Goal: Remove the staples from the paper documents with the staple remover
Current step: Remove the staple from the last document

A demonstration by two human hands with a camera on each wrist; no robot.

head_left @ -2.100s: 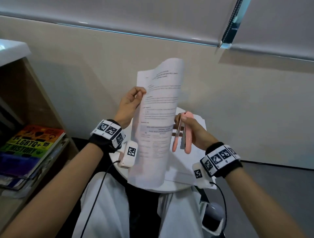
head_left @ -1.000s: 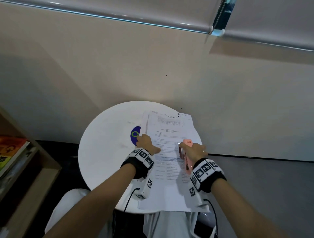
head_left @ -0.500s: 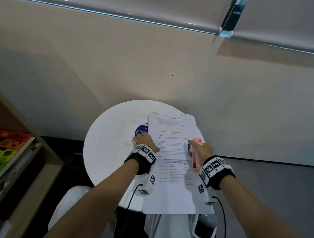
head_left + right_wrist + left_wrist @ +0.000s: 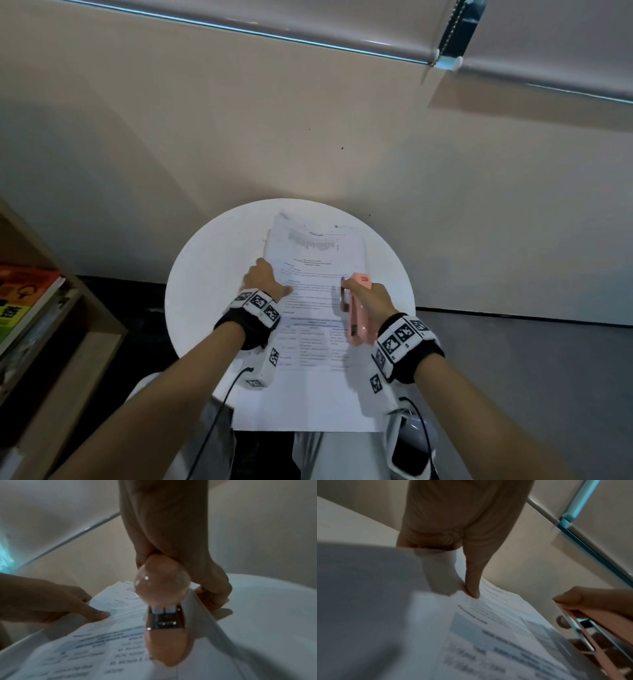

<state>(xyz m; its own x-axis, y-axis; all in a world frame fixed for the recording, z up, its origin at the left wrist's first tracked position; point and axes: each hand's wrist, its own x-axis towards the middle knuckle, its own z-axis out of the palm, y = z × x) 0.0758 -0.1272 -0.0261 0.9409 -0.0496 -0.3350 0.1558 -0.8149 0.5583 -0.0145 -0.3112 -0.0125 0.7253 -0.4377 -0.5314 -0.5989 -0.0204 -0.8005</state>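
The stapled paper documents (image 4: 317,308) lie flat on the round white tabletop (image 4: 205,274), near edge overhanging. No staple is visible, so none can be judged removed; the pulling seems yet to come. The left hand (image 4: 263,279) presses the pages with relaxed fingers. The right hand's (image 4: 371,298) grip is clamped on the pink staple remover (image 4: 356,308). The print is too blurred to read.
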